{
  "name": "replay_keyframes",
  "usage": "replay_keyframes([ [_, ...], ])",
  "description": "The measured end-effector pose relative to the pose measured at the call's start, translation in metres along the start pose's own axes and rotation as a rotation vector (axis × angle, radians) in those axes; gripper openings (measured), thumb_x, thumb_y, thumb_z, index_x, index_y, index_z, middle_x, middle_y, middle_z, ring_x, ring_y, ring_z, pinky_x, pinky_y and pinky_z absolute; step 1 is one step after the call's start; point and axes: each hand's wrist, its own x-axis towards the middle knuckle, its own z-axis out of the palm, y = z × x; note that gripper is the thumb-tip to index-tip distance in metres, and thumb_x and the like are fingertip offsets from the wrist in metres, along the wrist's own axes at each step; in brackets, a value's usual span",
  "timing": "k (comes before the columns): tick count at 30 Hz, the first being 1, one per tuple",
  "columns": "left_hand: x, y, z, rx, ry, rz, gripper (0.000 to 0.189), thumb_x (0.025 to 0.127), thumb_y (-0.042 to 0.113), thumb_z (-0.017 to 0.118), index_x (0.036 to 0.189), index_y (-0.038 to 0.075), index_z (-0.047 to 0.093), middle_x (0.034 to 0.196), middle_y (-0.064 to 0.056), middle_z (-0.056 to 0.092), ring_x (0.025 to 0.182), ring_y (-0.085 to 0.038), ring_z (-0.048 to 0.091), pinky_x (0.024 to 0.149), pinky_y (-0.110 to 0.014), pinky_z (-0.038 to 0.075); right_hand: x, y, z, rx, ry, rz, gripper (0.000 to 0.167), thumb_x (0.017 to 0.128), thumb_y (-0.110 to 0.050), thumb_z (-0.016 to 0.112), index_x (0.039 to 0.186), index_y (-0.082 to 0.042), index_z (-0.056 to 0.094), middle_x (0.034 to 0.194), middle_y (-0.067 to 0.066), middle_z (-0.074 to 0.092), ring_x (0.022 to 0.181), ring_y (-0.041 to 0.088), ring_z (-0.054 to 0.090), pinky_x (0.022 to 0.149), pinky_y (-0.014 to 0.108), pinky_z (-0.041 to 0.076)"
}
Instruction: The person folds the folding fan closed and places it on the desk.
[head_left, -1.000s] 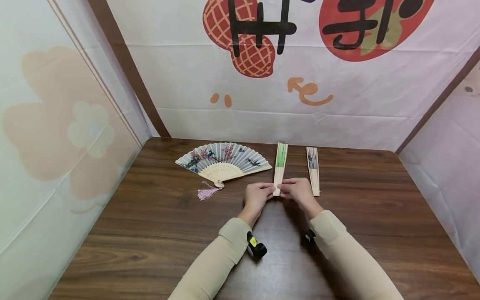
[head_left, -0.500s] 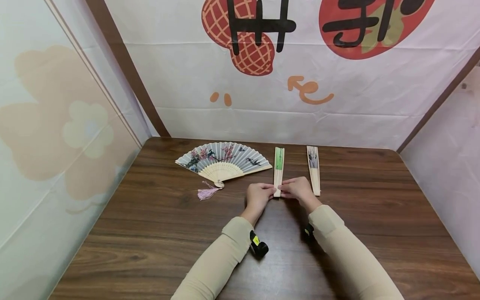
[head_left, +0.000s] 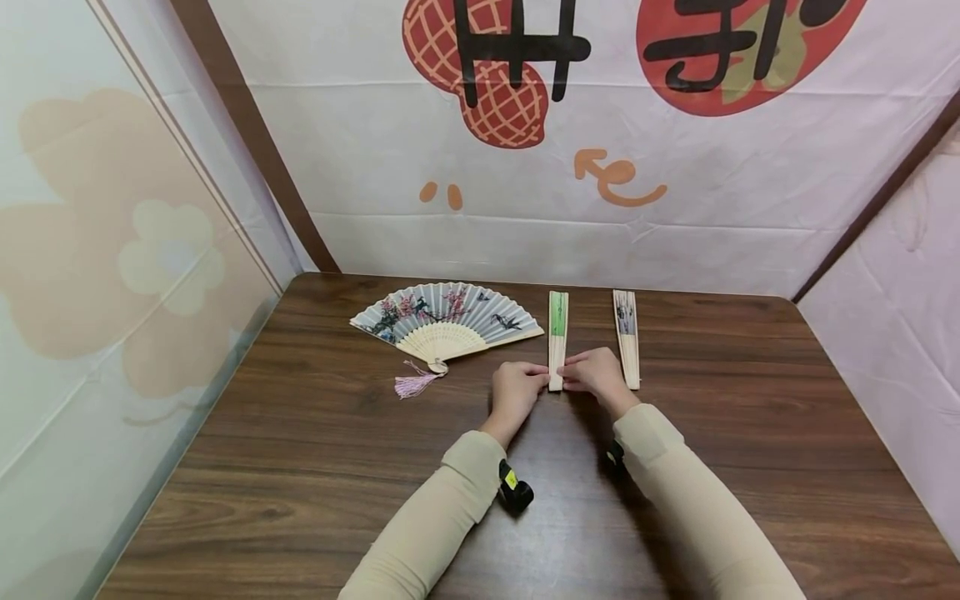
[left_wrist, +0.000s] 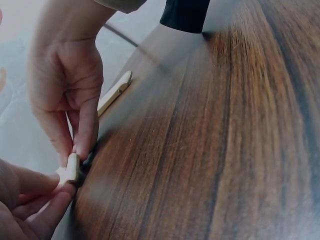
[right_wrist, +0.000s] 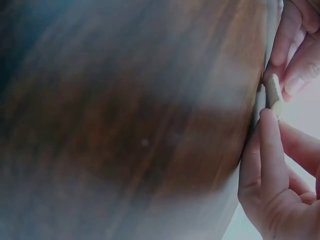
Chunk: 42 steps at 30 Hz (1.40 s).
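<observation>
Left hand (head_left: 516,392), right hand (head_left: 597,373): both pinching folded green hand fan (head_left: 558,325), opposite sides of near end; beige-sleeved forearms (head_left: 435,517) extended forward over surface (head_left: 300,467), angled inward.

Long beige fabric sleeves (head_left: 427,529) with broad turned-back cuffs (head_left: 649,429) are worn. At the left cuff, a black device (head_left: 519,497) with a rounded end is marked by a bright yellow label (head_left: 512,480). A second black device (head_left: 615,453) is partly hidden by the right sleeve (head_left: 705,508). Left hand (head_left: 516,392) and right hand (head_left: 600,373) are bare.
</observation>
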Motion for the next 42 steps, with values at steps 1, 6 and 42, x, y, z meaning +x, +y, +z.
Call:
replay_keyframes([
  [1,0.0,0.0,0.0,-0.007,-0.003,-0.001,0.007,0.084,0.011,0.078,0.089,0.008,0.082,0.091,-0.008,0.079,0.095,-0.022,0.073,0.074,-0.03,0.058,0.0,0.0,0.0,-0.014,0.0,-0.006,0.03,0.087,0.004,0.07,0.114,0.016,0.065,0.089,0.018,0.074,0.061,0.007,0.067,0.062,0.023,0.063],
  [6,0.0,0.0,-0.001,-0.04,-0.02,-0.008,0.008,0.084,0.011,0.078,0.089,0.007,0.082,0.091,-0.008,0.078,0.092,-0.021,0.073,0.072,-0.027,0.058,0.0,0.0,-0.003,-0.119,0.028,-0.044,0.03,0.086,0.001,0.072,0.112,0.014,0.067,0.089,0.021,0.076,0.061,0.007,0.068,0.061,0.024,0.063],
  [42,0.049,-0.039,-0.129,-0.419,0.185,-0.15,0.031,0.089,0.008,0.073,0.117,-0.005,0.07,0.113,-0.021,0.072,0.07,0.0,0.063,0.055,-0.008,0.05,-0.013,-0.036,0.098,0.466,-0.182,0.124,0.037,0.095,-0.007,0.064,0.127,0.011,0.057,0.128,0.034,0.061,0.109,0.035,0.069,0.096,0.036,0.058],
])
